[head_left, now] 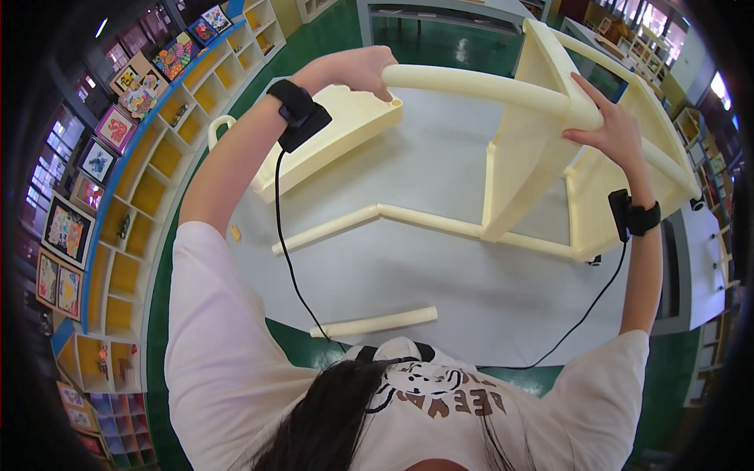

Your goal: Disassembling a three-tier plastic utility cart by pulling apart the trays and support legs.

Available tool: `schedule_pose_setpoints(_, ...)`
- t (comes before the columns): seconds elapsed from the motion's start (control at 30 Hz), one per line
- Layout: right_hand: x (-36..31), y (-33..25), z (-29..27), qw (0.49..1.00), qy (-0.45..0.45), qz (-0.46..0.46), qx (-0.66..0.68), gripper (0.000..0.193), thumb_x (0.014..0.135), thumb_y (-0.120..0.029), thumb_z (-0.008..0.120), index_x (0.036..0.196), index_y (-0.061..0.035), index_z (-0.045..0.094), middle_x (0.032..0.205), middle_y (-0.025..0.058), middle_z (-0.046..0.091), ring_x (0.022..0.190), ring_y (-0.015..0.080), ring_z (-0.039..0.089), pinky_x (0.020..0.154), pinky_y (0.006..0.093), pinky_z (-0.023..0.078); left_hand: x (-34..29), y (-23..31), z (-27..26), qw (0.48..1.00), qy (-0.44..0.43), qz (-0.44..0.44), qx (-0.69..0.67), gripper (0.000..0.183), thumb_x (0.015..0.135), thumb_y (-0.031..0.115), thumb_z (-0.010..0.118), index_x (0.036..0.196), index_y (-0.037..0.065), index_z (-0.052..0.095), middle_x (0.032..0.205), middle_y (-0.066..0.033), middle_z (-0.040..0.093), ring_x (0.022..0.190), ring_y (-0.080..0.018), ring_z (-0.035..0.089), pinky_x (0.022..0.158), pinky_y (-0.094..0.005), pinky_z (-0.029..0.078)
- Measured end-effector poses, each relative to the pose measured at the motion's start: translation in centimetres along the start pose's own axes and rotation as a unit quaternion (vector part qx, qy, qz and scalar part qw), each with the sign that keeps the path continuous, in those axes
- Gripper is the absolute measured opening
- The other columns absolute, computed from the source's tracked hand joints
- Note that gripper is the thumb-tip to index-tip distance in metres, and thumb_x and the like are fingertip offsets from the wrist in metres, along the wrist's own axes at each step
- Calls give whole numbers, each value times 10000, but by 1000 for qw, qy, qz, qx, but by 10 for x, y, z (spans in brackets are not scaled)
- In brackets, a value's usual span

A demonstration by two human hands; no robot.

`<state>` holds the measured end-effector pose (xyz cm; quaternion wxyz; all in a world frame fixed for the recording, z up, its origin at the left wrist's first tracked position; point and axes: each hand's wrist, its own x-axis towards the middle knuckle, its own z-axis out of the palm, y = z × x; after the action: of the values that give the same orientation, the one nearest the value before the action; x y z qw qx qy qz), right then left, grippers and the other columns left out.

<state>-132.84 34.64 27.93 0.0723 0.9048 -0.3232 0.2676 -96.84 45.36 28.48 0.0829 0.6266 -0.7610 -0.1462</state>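
Note:
A cream plastic shelf frame (525, 133) with tubes and tray-like panels lies on its side across a grey table (440, 282). Up at the far side, my left hand (363, 71) is closed round the free end of its upper tube (471, 84). My right hand (611, 132) grips the same frame where that tube meets a panel, with thumb and fingers spread around the joint. Along the tabletop runs the frame's lower tube (432, 222), bent at a joint. Small black casters (594, 261) show at the right end. Both wrists wear black straps with cables.
A loose cream tray (338, 129) lies at the far left of the table. Near the front edge is a loose cream tube (375, 323). A small tan piece (235, 232) sits at the left. Shelving (145, 188) with framed pictures curves along the left; more tables stand behind.

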Motion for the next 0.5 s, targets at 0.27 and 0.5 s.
schedule_pose_setpoints(0.27,1,-2,-3,1000,-15,11,-11,760,540,-473,667,1225,-273,407,693,81,616,676,250,594,630,323,451,3,1,-6,996,-80,-25,-23,162,616,67,637,648,-18,502,461,-26,447,322,-97,381,324,-226,278)
schedule_pose_setpoints(0.5,0,-6,-7,999,-37,18,10,762,539,-425,672,1232,-275,393,716,87,611,682,274,579,628,336,433,3,4,-17,984,-156,-52,-62,196,588,74,643,578,18,455,441,-24,432,317,-95,379,327,-229,280)
